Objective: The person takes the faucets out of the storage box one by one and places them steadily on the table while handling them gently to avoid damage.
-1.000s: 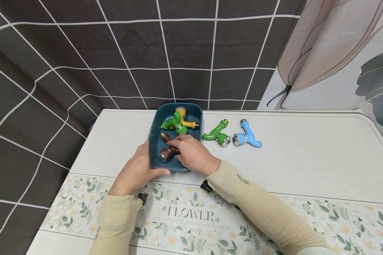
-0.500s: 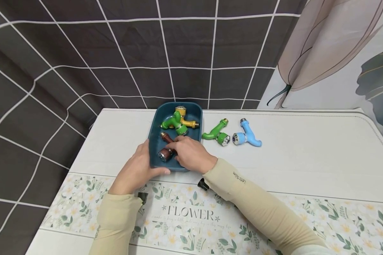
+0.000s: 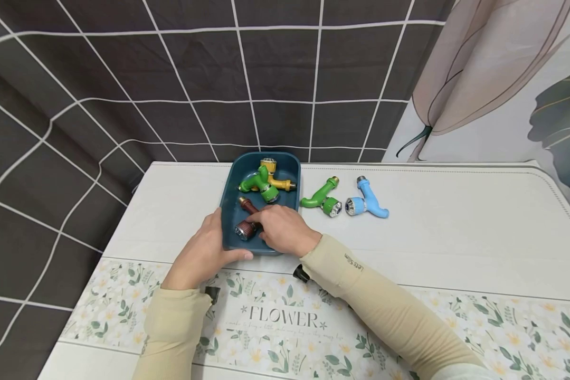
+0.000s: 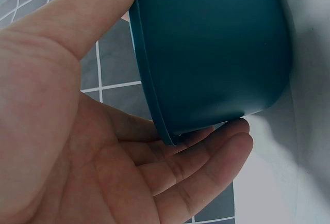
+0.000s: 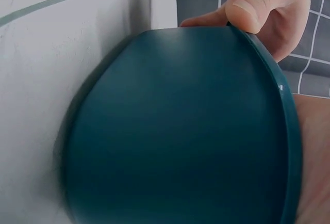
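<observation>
A dark blue plastic basin [image 3: 227,214] stands on the table, its near left corner held by my left hand [image 3: 203,255]. In the left wrist view the fingers [image 4: 201,167] lie along the basin's side wall, with the thumb at the rim. My right hand [image 3: 287,230] reaches over the right rim and grips a brown tap [image 3: 248,228] low in the basin. Its ribbed knob and brass-ended inlet show; the spout is hidden under the hand. Behind it in the basin, a green tap [image 3: 262,186] lies across a yellow tap [image 3: 281,183].
Right of the basin, another green tap [image 3: 322,198] and a light blue tap [image 3: 369,199] lie on the white tabletop [image 3: 456,227]. A dark tiled-pattern cloth [image 3: 280,79] hangs behind the table. A flowered band with lettering runs along the table's near part.
My right hand has shifted slightly left and its forefinger has slid toward the brown tap's knob. My left hand, the basin and the other taps stay in place.
</observation>
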Available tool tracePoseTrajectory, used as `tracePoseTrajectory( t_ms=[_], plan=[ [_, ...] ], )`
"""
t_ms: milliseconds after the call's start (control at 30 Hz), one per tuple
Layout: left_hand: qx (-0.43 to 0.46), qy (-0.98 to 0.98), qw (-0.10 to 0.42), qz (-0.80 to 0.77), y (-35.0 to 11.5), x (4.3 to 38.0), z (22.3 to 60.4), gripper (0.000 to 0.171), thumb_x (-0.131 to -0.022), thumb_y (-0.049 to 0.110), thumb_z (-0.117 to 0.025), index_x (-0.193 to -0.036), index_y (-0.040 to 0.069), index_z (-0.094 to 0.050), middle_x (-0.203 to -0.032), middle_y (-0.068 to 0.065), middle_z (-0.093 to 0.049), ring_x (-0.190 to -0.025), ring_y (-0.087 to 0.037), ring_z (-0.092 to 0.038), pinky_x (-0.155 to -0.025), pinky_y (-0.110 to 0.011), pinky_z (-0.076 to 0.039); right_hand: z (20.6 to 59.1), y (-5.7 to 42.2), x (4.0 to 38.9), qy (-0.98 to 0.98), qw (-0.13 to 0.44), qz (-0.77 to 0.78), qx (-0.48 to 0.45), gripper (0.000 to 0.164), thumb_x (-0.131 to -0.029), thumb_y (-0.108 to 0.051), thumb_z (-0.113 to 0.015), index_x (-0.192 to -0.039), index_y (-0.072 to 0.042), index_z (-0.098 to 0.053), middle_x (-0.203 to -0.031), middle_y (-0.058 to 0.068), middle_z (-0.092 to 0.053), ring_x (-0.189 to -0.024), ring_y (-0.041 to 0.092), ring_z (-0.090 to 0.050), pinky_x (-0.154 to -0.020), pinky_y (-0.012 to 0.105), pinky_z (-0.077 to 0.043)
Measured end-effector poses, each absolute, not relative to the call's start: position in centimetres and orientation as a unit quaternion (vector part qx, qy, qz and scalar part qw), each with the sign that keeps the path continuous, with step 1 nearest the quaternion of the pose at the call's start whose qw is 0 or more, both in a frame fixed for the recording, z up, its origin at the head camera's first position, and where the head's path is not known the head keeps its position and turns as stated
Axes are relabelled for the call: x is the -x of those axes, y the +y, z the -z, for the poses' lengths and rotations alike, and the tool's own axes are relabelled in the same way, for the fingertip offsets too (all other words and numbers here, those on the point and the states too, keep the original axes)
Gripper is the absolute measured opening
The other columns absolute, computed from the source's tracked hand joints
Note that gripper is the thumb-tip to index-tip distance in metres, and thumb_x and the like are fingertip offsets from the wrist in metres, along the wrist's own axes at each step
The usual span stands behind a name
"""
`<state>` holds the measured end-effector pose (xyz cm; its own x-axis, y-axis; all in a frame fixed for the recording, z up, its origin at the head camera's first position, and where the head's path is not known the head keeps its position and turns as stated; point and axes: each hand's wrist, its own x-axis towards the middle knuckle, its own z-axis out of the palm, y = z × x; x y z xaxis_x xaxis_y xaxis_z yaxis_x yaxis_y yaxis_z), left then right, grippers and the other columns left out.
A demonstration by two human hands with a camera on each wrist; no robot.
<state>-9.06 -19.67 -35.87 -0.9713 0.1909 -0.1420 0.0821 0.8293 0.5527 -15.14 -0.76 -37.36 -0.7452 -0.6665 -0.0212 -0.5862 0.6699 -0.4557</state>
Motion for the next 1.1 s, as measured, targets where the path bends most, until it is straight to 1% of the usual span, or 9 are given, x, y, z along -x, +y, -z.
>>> tracePoseTrajectory(
  t_ms=[267, 400, 500, 600, 733, 800, 1000, 1100],
  plan=[
    [-0.071, 0.952, 0.097, -0.282, -19.79, 9.01, 35.92, 0.118, -0.079, 0.037, -0.087, -0.16, -0.001, -0.01, -0.155, -0.028, -0.029, -0.139, -0.039, -0.039, -0.108, -0.057, -0.04, 37.6, -1.04, 15.3, 0.914, 0.094, 0.206, 0.336, 0.041, -0.09, -0.01, -0.075, -0.13, -0.02, -0.07, -0.115, 0.004, -0.073, -0.102, 0.023, -0.068, -0.07, 0.037, -0.057],
    [-0.081, 0.95, 0.091, -0.287, -19.92, 8.99, 35.99, 0.116, -0.079, 0.035, -0.088, -0.16, 0.0, -0.012, -0.155, -0.028, -0.031, -0.14, -0.038, -0.037, -0.108, -0.057, -0.04, 37.52, -1.2, 15.3, 0.917, 0.098, 0.196, 0.332, 0.04, -0.09, -0.01, -0.075, -0.128, -0.023, -0.071, -0.116, 0.003, -0.072, -0.102, 0.022, -0.068, -0.071, 0.038, -0.057],
    [-0.086, 0.95, 0.087, -0.289, -19.98, 9.0, 36.05, 0.115, -0.079, 0.035, -0.088, -0.159, 0.0, -0.013, -0.155, -0.028, -0.031, -0.14, -0.038, -0.036, -0.108, -0.057, -0.04, 37.48, -1.24, 15.26, 0.918, 0.096, 0.196, 0.331, 0.039, -0.089, -0.008, -0.074, -0.126, -0.022, -0.073, -0.115, 0.003, -0.072, -0.101, 0.022, -0.068, -0.071, 0.038, -0.057],
    [-0.092, 0.948, 0.085, -0.291, -20.0, 9.0, 36.08, 0.115, -0.078, 0.035, -0.088, -0.159, -0.001, -0.014, -0.154, -0.028, -0.033, -0.139, -0.038, -0.037, -0.107, -0.057, -0.04, 37.56, -1.27, 15.24, 0.919, 0.089, 0.201, 0.329, 0.033, -0.091, -0.009, -0.071, -0.122, -0.021, -0.074, -0.112, 0.002, -0.073, -0.098, 0.02, -0.068, -0.071, 0.036, -0.056],
    [-0.098, 0.948, 0.082, -0.291, -19.98, 8.99, 36.08, 0.114, -0.078, 0.035, -0.088, -0.158, -0.001, -0.015, -0.153, -0.028, -0.034, -0.139, -0.038, -0.037, -0.107, -0.057, -0.041, 37.81, -1.31, 15.25, 0.918, 0.078, 0.204, 0.33, 0.024, -0.095, -0.013, -0.069, -0.117, -0.02, -0.076, -0.108, 0.001, -0.074, -0.095, 0.018, -0.068, -0.074, 0.036, -0.057],
    [-0.099, 0.948, 0.081, -0.29, -19.96, 9.0, 36.09, 0.115, -0.078, 0.035, -0.088, -0.158, -0.002, -0.015, -0.153, -0.029, -0.033, -0.139, -0.038, -0.037, -0.107, -0.057, -0.041, 37.93, -1.32, 15.27, 0.918, 0.075, 0.203, 0.332, 0.023, -0.095, -0.014, -0.069, -0.116, -0.02, -0.077, -0.107, 0.001, -0.074, -0.093, 0.018, -0.069, -0.075, 0.036, -0.057],
    [-0.102, 0.948, 0.078, -0.292, -19.89, 9.06, 36.11, 0.114, -0.078, 0.035, -0.088, -0.158, -0.002, -0.015, -0.153, -0.028, -0.034, -0.139, -0.038, -0.036, -0.107, -0.056, -0.041, 37.91, -1.23, 15.34, 0.918, 0.075, 0.2, 0.336, 0.024, -0.094, -0.014, -0.07, -0.115, -0.021, -0.077, -0.103, 0.001, -0.075, -0.086, 0.018, -0.069, -0.071, 0.036, -0.057],
    [-0.102, 0.948, 0.078, -0.293, -19.86, 9.06, 36.14, 0.115, -0.078, 0.034, -0.088, -0.158, -0.001, -0.015, -0.153, -0.028, -0.033, -0.139, -0.038, -0.037, -0.107, -0.056, -0.04, 37.81, -1.21, 15.32, 0.918, 0.079, 0.198, 0.335, 0.025, -0.093, -0.013, -0.071, -0.116, -0.021, -0.077, -0.103, 0.001, -0.075, -0.085, 0.018, -0.069, -0.07, 0.035, -0.056]
  ],
)
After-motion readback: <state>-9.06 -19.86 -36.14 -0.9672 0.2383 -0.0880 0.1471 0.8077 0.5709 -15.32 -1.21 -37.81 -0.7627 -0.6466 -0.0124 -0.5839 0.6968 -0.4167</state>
